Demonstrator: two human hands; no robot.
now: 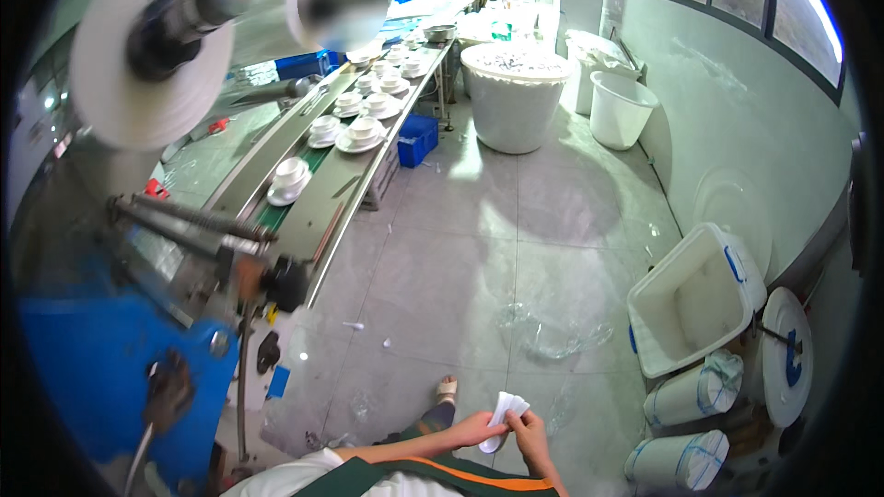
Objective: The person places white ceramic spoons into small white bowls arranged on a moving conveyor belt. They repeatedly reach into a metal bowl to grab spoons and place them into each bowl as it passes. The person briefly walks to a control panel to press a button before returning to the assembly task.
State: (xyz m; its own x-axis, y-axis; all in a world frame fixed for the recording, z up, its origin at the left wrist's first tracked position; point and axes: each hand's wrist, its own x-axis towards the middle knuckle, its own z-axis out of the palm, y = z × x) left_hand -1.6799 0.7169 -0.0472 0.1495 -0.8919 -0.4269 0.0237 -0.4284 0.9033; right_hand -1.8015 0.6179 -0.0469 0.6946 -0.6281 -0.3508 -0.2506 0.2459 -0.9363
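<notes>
Near side, mid-scene: fanned, slim white spoon-like pcs (pixel 503 404), material unclear, sat btwn L hand (pixel 483 428) & R hand (pixel 530 435), equally close; long axis ran near-to-far. Fingers were closed on them, L from left, R from right.

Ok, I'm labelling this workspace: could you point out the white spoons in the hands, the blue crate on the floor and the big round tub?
White spoons (pixel 504 405), head view: upper end of the bundle.
Blue crate (pixel 418 141), head view: its side wall.
Big round tub (pixel 518 112), head view: its outer wall.
</notes>
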